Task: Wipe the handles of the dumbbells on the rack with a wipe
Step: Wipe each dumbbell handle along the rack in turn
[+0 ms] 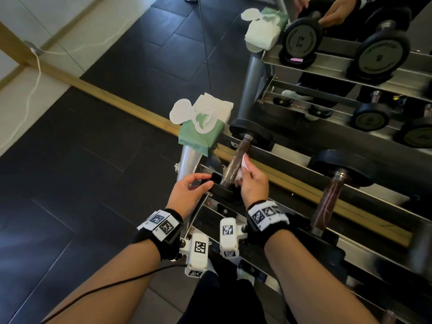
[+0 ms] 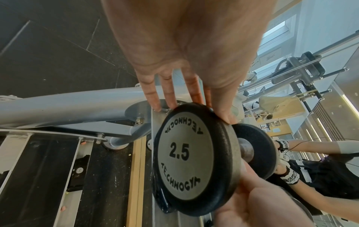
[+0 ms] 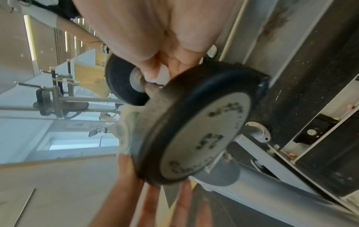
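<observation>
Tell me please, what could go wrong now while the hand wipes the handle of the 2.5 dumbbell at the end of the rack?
1. The left hand only touches the near plate with straight fingers, so the dumbbell may roll or slip.
2. The right hand presses the wipe against one side of the handle; the far side could be missed.
3. The wipe pack sits on the rack post, perhaps easy to knock off.

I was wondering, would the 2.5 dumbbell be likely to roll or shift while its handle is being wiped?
Probably it would roll: the 2.5 dumbbell has round end plates, and the left hand touches the near plate's rim, likely steadying it. It looks solid and dense, heavy for its size. The wipe in the right hand looks soft and should conform to the handle.
</observation>
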The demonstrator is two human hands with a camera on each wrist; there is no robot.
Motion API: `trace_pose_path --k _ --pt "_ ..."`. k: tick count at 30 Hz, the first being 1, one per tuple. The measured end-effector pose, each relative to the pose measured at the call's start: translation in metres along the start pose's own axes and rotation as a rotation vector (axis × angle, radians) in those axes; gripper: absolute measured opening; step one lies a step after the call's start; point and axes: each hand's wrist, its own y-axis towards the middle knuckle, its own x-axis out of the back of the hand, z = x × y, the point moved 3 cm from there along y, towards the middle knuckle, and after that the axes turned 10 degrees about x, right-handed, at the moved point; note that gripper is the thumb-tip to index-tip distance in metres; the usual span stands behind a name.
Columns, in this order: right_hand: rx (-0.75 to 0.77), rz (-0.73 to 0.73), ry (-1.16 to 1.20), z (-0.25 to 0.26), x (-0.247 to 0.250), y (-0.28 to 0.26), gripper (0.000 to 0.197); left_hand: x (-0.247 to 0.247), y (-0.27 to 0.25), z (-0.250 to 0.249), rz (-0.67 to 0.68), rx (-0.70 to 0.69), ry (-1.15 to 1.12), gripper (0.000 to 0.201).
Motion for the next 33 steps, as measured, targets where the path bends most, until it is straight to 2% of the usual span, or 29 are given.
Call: trace_pose_path --k 3,7,10,14,19,26,30,33 --pt "-0.036 0.049 0.029 -0.006 0.001 -0.008 0.034 -0.001 -0.002 0.000 -0.004 -0.009 -0.001 0.019" --pt "-0.157 -0.038 0.198 0.001 0.003 0.013 0.028 0.000 0.001 0.003 -0.018 -0.004 -0.004 0.018" --pt "-0.136 -0.062 0.255 0.006 0.003 0.029 0.030 0.000 0.002 0.005 -0.012 0.006 -0.005 0.018" --pt "-0.106 -0.060 0.150 0.004 -0.001 0.016 0.030 0.000 0.003 0.007 -0.003 -0.006 -0.023 0.019" --pt "-0.098 0.051 0.061 -0.006 0.004 -0.003 0.032 0.000 0.004 0.007 -0.003 -0.016 0.000 0.018" --pt "-0.047 -0.094 0.122 0.021 0.006 0.041 0.029 0.001 0.007 0.010 0.008 -0.016 -0.018 0.016" --pt "-0.046 -0.064 0.066 0.010 0.002 0.014 0.032 0.002 0.008 0.013 0.019 -0.020 -0.029 0.017" --pt "-0.093 0.031 0.065 0.000 0.002 -0.009 0.032 0.002 0.008 0.013 0.016 -0.031 -0.022 0.017"
